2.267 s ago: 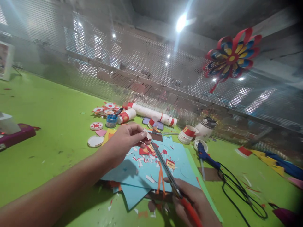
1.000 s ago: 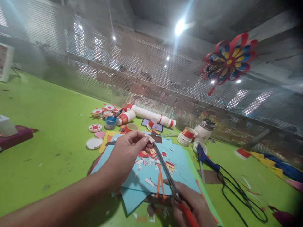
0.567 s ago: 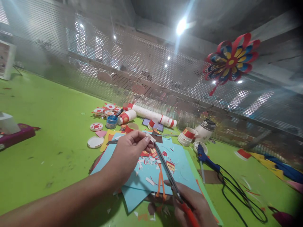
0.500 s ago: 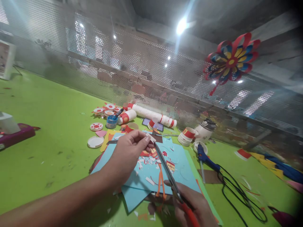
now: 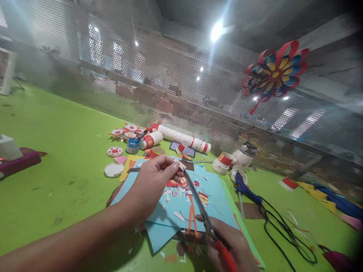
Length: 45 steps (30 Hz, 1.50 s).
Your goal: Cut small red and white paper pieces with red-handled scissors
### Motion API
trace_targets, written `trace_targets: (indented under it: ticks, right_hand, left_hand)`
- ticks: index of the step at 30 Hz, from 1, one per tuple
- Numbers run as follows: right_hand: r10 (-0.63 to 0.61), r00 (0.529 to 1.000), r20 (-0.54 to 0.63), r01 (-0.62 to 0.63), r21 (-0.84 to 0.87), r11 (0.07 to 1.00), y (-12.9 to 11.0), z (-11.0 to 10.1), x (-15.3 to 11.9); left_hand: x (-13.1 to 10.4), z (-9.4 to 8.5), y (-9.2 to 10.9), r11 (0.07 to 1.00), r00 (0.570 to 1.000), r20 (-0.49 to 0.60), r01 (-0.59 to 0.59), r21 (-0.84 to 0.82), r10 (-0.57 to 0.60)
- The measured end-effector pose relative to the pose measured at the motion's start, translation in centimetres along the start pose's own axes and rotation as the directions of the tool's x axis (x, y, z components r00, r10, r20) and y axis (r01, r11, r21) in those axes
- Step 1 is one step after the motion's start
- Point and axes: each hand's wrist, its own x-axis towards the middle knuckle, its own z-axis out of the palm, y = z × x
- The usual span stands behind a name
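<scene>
My left hand (image 5: 153, 183) pinches a small white paper piece (image 5: 180, 164) between thumb and fingers, above the light blue sheets (image 5: 218, 192). In my right hand (image 5: 229, 241) are red-handled scissors (image 5: 201, 206), pointing up and left, their tips at the edge of the white piece. The blades look nearly closed. Beneath them, red and white paper scraps (image 5: 170, 194) and orange strips (image 5: 192, 217) lie on the blue sheets. A small yellow and red patterned piece (image 5: 203, 198) rests right of the blades.
A blue glue gun (image 5: 246, 189) with a looping black cable is at the right. Behind the sheets stand a blue jar (image 5: 133, 145), a long white tube (image 5: 178, 136) and red-banded cups (image 5: 223, 163). White discs (image 5: 114, 170) lie left on the green table (image 5: 56, 196).
The view has shifted very slightly. Both hands keep nearly the same pose, with the paper piece and scissors still held.
</scene>
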Motion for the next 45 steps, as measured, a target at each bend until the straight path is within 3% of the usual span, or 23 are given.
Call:
trace_targets:
  ticks: [9, 16, 22, 25, 31, 37, 42, 45]
  right_hand:
    - [0.100, 0.993, 0.066, -0.116, 0.321, 0.940, 1.1, 1.0, -0.3]
    - [0.205, 0.977, 0.049, -0.211, 0.292, 0.933, 0.8, 0.3, -0.6]
    - [0.112, 0.994, 0.006, -0.108, 0.334, 0.937, 0.4, 0.5, -0.6]
    - [0.127, 0.992, 0.023, -0.128, 0.304, 0.944, 0.9, 0.6, -0.8]
    - [0.085, 0.996, -0.022, -0.082, 0.115, 0.990, 1.3, 0.3, -0.8]
    - [0.089, 0.996, -0.003, -0.084, 0.268, 0.960, 0.7, 0.8, -0.6]
    - [0.105, 0.994, -0.013, -0.102, 0.159, 0.982, 0.8, 0.4, -0.6]
    - [0.103, 0.994, 0.021, -0.105, 0.196, 0.975, 1.1, 0.4, -0.6]
  left_hand:
    - [0.7, -0.7, 0.0, 1.000, 0.999, 0.041, -0.010, -0.007, 0.010]
    - [0.8, -1.2, 0.1, 0.999, 0.994, 0.107, -0.029, 0.037, 0.024]
    - [1.2, -1.5, 0.4, 0.999, 0.984, 0.178, 0.009, 0.033, -0.015]
    - [1.3, -1.7, 0.5, 0.999, 0.981, 0.196, -0.008, 0.032, 0.002]
    - [1.1, -1.5, 0.7, 0.999, 0.983, 0.184, -0.025, 0.020, 0.021]
    - [0.9, -1.2, 0.4, 1.000, 0.987, 0.159, -0.010, 0.002, 0.010]
    - [0.8, -1.1, 0.1, 1.000, 0.988, 0.151, -0.006, -0.017, 0.008]
    - [0.8, -1.1, 0.1, 1.000, 0.990, 0.143, 0.004, -0.016, -0.002]
